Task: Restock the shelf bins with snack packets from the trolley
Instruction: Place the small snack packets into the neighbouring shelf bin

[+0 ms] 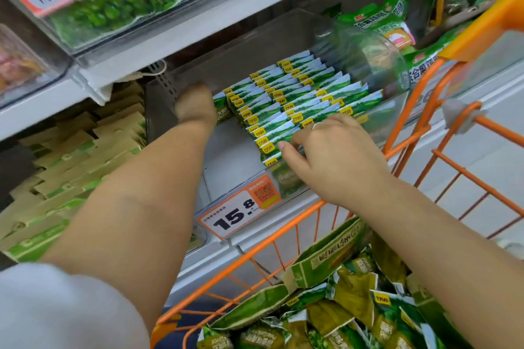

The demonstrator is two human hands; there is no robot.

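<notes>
Left hand [195,105] reaches deep into the clear bin [354,45], its grip hidden behind the wall, so I cannot tell what it has. Packets [300,96] stand in rows running front to back, just right of it. Right hand [337,156], fingers relaxed, touches the front packets. More packets wait in the trolley [411,139] below.

An orange-edged price tag [241,208] on the shelf bin's [377,122] front lip reads "15.8" beside a QR code.

Two bare forearms, pale grey sleeve [56,306] at 8 o'clock, ring [317,125] on right hand [334,156]
</notes>
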